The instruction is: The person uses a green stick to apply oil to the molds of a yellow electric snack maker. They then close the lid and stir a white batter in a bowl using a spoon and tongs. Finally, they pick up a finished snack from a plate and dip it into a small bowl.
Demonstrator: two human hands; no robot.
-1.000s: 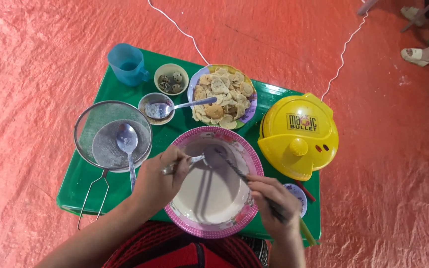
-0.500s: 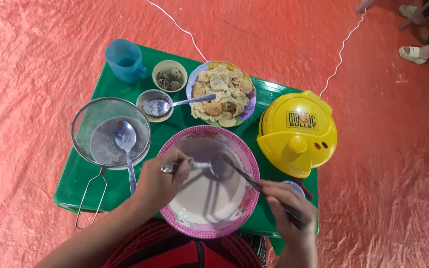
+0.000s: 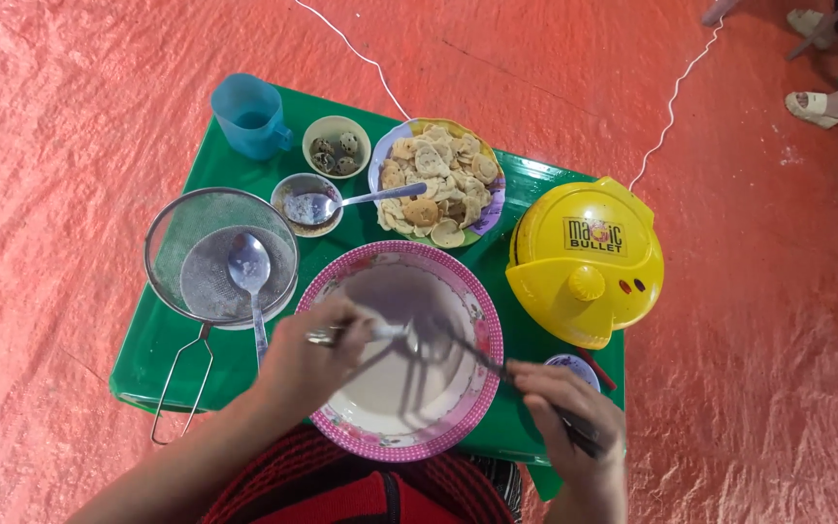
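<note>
A pink-rimmed bowl (image 3: 460,278) of pale, thin batter sits at the near edge of a green table (image 3: 162,340). My left hand (image 3: 310,361) reaches over the bowl's left side and grips a metal spoon (image 3: 380,332) that points into the batter. My right hand (image 3: 570,412), at the bowl's lower right, is closed around the handle of a dark whisk (image 3: 458,347). The whisk's head is blurred with motion inside the bowl.
A wire sieve (image 3: 217,254) with a spoon rests on a bowl at the left. Behind are a blue jug (image 3: 247,114), two small bowls (image 3: 336,144) and a plate of small round cakes (image 3: 435,182). A yellow domed appliance (image 3: 584,260) stands right. Another person's foot (image 3: 817,105) shows at the top right.
My right hand has drawn back toward the near right while the whisk keeps sweeping through the batter. My left hand stays over the bowl with the spoon.
</note>
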